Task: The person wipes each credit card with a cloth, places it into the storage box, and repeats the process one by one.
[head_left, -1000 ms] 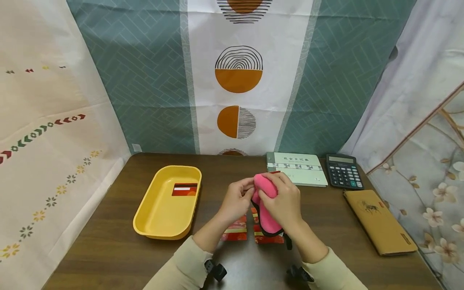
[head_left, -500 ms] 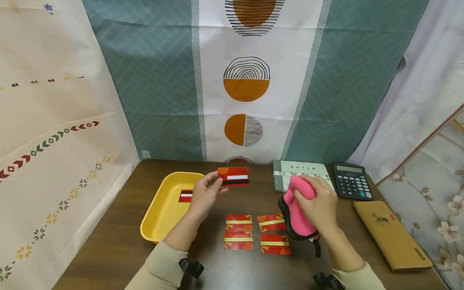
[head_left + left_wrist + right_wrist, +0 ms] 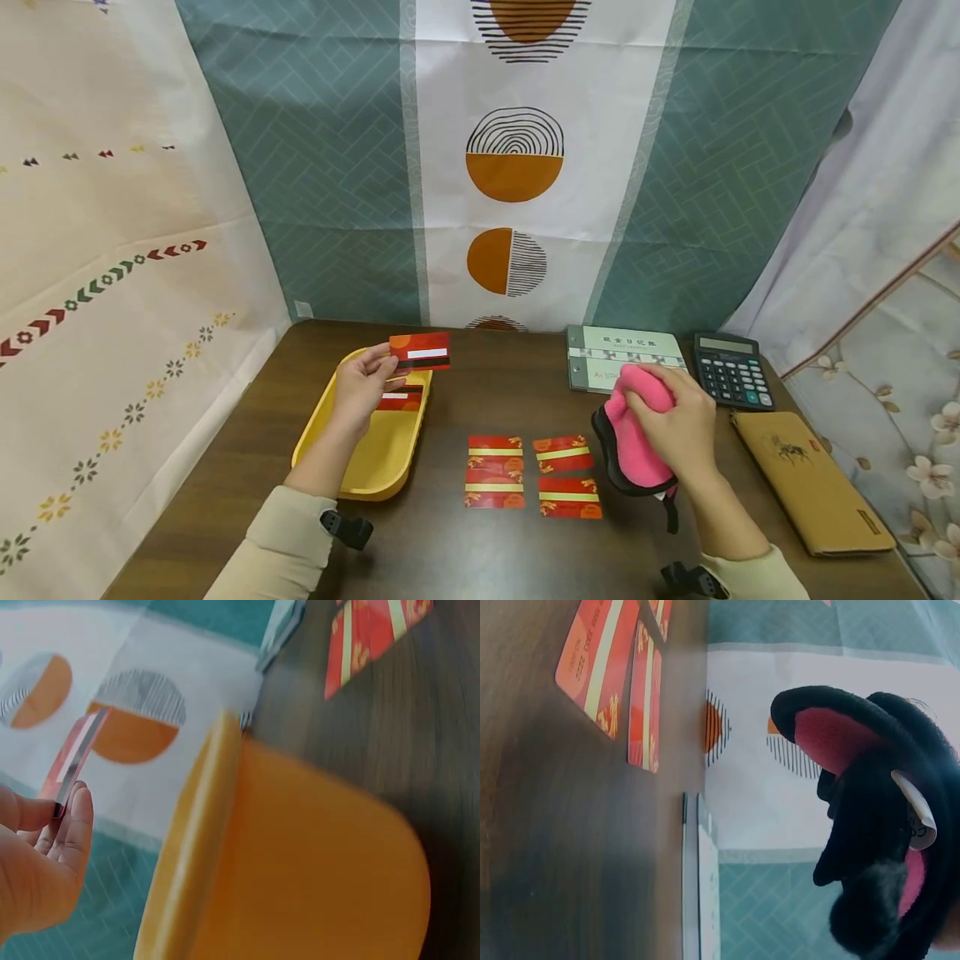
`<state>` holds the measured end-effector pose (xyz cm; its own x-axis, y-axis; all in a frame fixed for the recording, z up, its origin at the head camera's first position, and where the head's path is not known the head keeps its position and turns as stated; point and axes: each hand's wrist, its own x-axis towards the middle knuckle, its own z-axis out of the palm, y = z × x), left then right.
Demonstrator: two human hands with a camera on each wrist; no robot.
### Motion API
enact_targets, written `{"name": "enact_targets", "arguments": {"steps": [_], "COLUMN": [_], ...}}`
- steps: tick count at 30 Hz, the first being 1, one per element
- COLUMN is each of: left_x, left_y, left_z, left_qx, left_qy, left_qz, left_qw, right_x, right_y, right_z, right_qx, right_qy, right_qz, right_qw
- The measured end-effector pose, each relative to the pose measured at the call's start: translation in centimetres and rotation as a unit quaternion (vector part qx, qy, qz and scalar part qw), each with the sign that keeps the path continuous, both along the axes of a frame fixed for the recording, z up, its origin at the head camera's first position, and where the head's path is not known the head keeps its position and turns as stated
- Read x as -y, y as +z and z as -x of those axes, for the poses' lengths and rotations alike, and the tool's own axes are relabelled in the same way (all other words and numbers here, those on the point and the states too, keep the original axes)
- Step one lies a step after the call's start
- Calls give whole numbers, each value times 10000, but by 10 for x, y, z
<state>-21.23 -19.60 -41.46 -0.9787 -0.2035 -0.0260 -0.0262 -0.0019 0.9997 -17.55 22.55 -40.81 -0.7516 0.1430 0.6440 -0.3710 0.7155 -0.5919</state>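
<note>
My left hand (image 3: 360, 387) pinches a red bank card (image 3: 418, 343) by one end, its dark stripe and white strip showing, above the far end of the yellow tray (image 3: 375, 467). A second red card (image 3: 408, 400) lies inside that tray, partly hidden by the fingers. On the right, my right hand (image 3: 678, 429) grips a folded pink plush sleep mask (image 3: 643, 450) with black edging and a dangling black strap. The right wrist view shows the mask's black fabric side (image 3: 870, 817) and a white tag. Several red cards (image 3: 495, 472) with gold bands lie between the hands.
At the back right stand a pale green account book (image 3: 622, 350) and a black calculator (image 3: 731, 371). A tan zip wallet (image 3: 810, 483) lies along the right side of the brown table (image 3: 480, 558). Patterned curtains hang behind and at both sides.
The hands were together at the sleep mask and have parted. The left hand has carried a card leftward over the tray, while the right hand has moved right with the mask.
</note>
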Motion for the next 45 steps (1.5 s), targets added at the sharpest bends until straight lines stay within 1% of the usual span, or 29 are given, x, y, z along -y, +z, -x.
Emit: {"name": "enact_targets", "arguments": {"steps": [3,6,13,18,21,23,25,28,31,35,37,41,43,44,45], "left_x": [13,23,45,50,51,50,50,50,50,51,51,50,49,48,46], "left_y": [-4,-9,-25,-39,-47,-50,-54,-56,-54,-50,-49,-46,-44,-42,-41], "left_z": [0,1,7,10,12,13,14,16,19,20,19,15,13,12,11], "left_qx": [5,85,486,698,851,933,993,1086,1166,1139,1132,1089,960,862,761], "left_qy": [87,75,-51,-310,-577,-697,-745,-679,-607,-611,-615,-519,-441,-396,-358], "left_qz": [38,114,255,594,819,962,1045,1289,1788,2580,2783,3295,3495,3552,3547], "left_qw": [10000,9999,9985,9953,9913,9885,9867,9833,9751,9575,9518,9364,9309,9300,9312], "right_x": [-3,-5,-10,-14,-14,-15,-15,-15,-15,-17,-18,-19,-19,-19,-19], "right_y": [-3,-4,-5,-7,-9,-11,-11,-9,-6,-5,-6,-10,-11,-12,-12], "right_z": [0,-1,1,0,-1,-2,-2,0,3,4,4,4,4,4,4], "right_qx": [72,143,388,622,738,793,789,754,717,781,835,957,967,972,970], "right_qy": [21,32,-23,-104,-107,-91,-71,-52,-83,-167,-182,-184,-175,-185,-195], "right_qz": [4,4,79,108,102,101,90,94,88,92,112,125,122,114,115], "right_qw": [10000,9999,9992,9980,9972,9968,9968,9971,9973,9968,9963,9952,9951,9950,9950]}}
